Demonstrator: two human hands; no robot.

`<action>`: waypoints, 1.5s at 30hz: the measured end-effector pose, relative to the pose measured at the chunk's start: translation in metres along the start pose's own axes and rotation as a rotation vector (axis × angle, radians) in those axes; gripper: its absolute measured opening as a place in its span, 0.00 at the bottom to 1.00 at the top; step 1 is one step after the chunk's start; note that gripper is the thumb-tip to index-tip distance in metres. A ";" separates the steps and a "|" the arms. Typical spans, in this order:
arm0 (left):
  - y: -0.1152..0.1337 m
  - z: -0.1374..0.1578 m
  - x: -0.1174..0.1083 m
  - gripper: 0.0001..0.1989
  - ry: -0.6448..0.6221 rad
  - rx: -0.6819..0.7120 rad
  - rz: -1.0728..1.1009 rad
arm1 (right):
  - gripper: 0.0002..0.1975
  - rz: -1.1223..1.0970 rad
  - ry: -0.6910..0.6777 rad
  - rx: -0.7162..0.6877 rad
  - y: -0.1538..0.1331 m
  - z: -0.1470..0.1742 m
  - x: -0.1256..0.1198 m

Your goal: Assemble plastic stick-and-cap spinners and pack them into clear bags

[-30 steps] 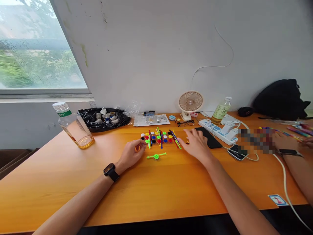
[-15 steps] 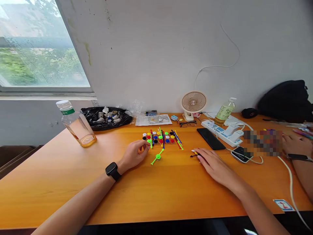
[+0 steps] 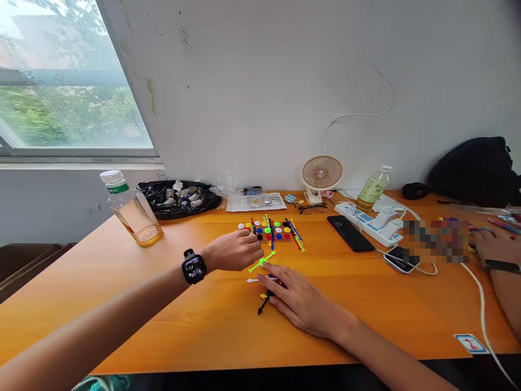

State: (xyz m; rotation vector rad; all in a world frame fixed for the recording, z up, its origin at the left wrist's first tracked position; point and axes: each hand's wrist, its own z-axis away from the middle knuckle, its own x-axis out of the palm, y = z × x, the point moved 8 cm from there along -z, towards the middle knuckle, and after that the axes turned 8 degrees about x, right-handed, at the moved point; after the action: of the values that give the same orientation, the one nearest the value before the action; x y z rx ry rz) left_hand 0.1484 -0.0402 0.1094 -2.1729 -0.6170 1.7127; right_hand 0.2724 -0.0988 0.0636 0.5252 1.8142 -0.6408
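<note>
Beside the near edge of the rows of coloured discs (image 3: 278,237), my left hand (image 3: 236,251) is closed, its fingers curled inward. Whatever it may hold is hidden. My right hand (image 3: 299,297) lies low over the table with fingers stretched and slightly apart. Under its fingertips are plastic arrow pieces: a white arrow (image 3: 253,281), a black arrow (image 3: 262,309) and a yellow arrow tip (image 3: 263,296), with bits of blue and red partly covered. Just beyond its index finger lies a bright green double-ended arrow (image 3: 256,266) with a round hub.
Coloured sticks (image 3: 296,237) lie across the discs. A large bottle (image 3: 136,214) and a black plastic bag (image 3: 163,212) stand left. Behind are a fan (image 3: 322,172) and glasses (image 3: 312,208). Rightward lie a phone (image 3: 350,233), a power strip (image 3: 368,224) and another person's hand (image 3: 496,247).
My right hand has moved left and nearer to me, and the white, yellow and black arrows are now beside the green one. My left hand has shifted slightly right, its fingers curled tighter.
</note>
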 end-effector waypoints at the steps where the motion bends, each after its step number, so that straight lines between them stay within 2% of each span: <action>1: 0.001 -0.001 0.001 0.10 -0.010 0.038 -0.027 | 0.27 0.035 0.009 -0.002 0.000 -0.007 0.001; 3: -0.001 -0.001 0.003 0.09 -0.028 0.071 -0.043 | 0.28 0.084 0.019 0.003 0.003 -0.019 0.004; 7: -0.014 0.005 0.008 0.08 -0.066 0.029 -0.048 | 0.26 0.065 0.017 -0.015 0.007 -0.031 0.007; 12: -0.024 0.009 0.005 0.06 -0.069 -0.011 -0.078 | 0.21 0.057 -0.014 -0.022 0.005 -0.032 0.008; 19: -0.033 0.005 -0.003 0.05 -0.052 -0.018 -0.086 | 0.19 0.065 -0.008 -0.034 0.002 -0.028 0.007; 24: -0.041 0.004 -0.003 0.08 -0.072 -0.019 -0.097 | 0.20 -0.038 0.025 -0.073 0.003 -0.028 0.008; 28: -0.046 0.004 -0.002 0.07 -0.093 -0.028 -0.094 | 0.23 -0.113 -0.002 -0.048 0.008 -0.028 0.011; 32: -0.054 0.006 0.006 0.06 -0.168 -0.052 -0.086 | 0.26 -0.111 -0.041 -0.011 0.012 -0.028 0.013; 34: -0.067 0.013 0.014 0.05 -0.222 -0.130 -0.095 | 0.28 -0.121 -0.047 -0.002 0.013 -0.028 0.010; 36: -0.091 0.026 0.024 0.05 -0.278 -0.284 -0.127 | 0.30 -0.143 -0.043 0.008 0.014 -0.028 0.006; 40: -0.151 0.071 0.048 0.18 -0.389 -0.664 -0.238 | 0.27 -0.197 0.005 0.048 0.021 -0.028 -0.005; 43: -0.188 0.104 0.070 0.24 -0.473 -0.861 -0.219 | 0.25 -0.247 0.053 0.106 0.030 -0.026 -0.012; 45: -0.204 0.117 0.086 0.24 -0.513 -0.913 -0.154 | 0.23 -0.271 0.084 0.139 0.036 -0.024 -0.015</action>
State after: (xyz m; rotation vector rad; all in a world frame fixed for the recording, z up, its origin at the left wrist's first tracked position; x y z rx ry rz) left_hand 0.0222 0.1761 0.1087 -2.0313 -1.9586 2.1669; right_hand 0.2825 -0.0566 0.0785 0.4054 1.9476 -0.9469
